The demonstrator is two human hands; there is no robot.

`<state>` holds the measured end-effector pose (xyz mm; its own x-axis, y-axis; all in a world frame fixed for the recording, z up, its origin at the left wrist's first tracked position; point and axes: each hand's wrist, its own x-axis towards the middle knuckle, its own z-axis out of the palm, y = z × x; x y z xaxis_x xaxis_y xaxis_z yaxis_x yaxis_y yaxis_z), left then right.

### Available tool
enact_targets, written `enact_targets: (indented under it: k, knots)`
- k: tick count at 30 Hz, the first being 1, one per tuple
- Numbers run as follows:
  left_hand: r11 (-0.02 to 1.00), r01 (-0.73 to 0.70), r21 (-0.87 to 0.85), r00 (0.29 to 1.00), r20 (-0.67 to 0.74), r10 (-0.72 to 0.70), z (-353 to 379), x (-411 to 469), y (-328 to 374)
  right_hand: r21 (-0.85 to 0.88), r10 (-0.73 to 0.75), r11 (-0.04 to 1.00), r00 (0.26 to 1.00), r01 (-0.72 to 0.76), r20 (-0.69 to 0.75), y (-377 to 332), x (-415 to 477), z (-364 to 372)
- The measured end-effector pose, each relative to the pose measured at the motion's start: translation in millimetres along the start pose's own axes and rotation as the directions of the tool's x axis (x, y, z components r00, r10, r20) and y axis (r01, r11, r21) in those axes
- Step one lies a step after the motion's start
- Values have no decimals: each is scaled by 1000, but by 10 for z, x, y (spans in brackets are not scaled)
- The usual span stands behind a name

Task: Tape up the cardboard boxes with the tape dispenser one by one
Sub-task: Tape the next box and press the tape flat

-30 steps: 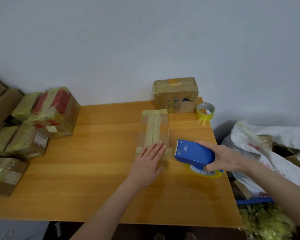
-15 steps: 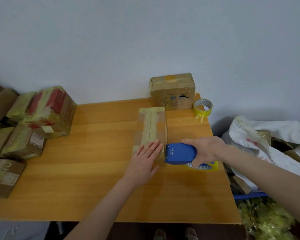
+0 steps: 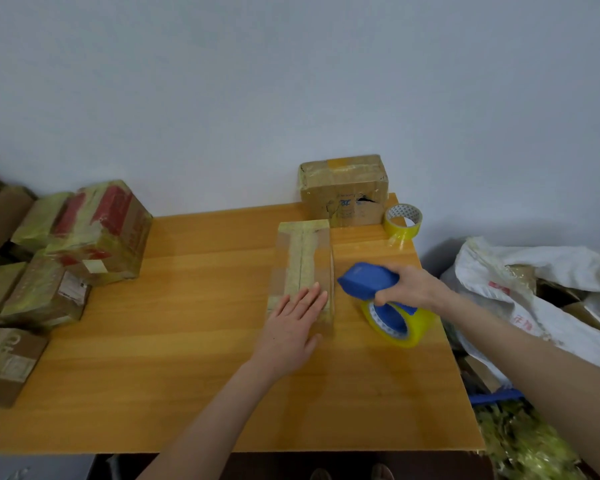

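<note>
I see the wooden table filling most of my view, with a white sack slumped off its right side and a pile of taped boxes off its left edge. 1 brown box stands at the back against the wall.

The narrow box lies right of centre on the table, long axis running away from me, yellowish tape down its seam. My left hand lies flat on its near end, fingers straight and together, pressing down. My right hand has its fingers curled round the tape dispenser, which sits just beside the box's right edge, nose toward it. I cannot tell whether the nose touches the cardboard. Its yellow roll hangs low by the table. A spare roll sits near the back right corner.

My worries from here:
- The box looks light, so if the flat palm eases off, I judge a pull of tape would drag or spin it.
- The left fingertips lie close to the dispenser's nose, so a strip run across could catch them on the cutter.
- The film is pale and hard to see, so I could lay it creased or miss the side.
</note>
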<state>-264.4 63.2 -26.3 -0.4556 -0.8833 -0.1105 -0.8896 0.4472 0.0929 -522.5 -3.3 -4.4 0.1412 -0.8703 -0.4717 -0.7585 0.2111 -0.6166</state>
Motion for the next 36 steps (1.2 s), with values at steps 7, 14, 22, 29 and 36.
enact_targets:
  k: [7,14,22,29,36]
  knots:
    - [999,9,-34,998,-56,-11,31,25,44,652,241,740,970,-166,-28,123,123,519]
    - [939,47,-342,991,-103,-87,-33,10,-12,589,348,760,937,-274,-14,211,23,568]
    - [584,407,-702,815,-10,-580,-71,-60,-232,146,-27,987,976,59,-215,-671,-335,856]
    - [458,485,-745,772,119,-625,43,159,-153,123,123,988,959,-94,-254,-941,-169,1240]
    - [391,338,-856,787,29,-616,74,-139,-388,197,-15,978,972,62,-235,-758,-283,1017]
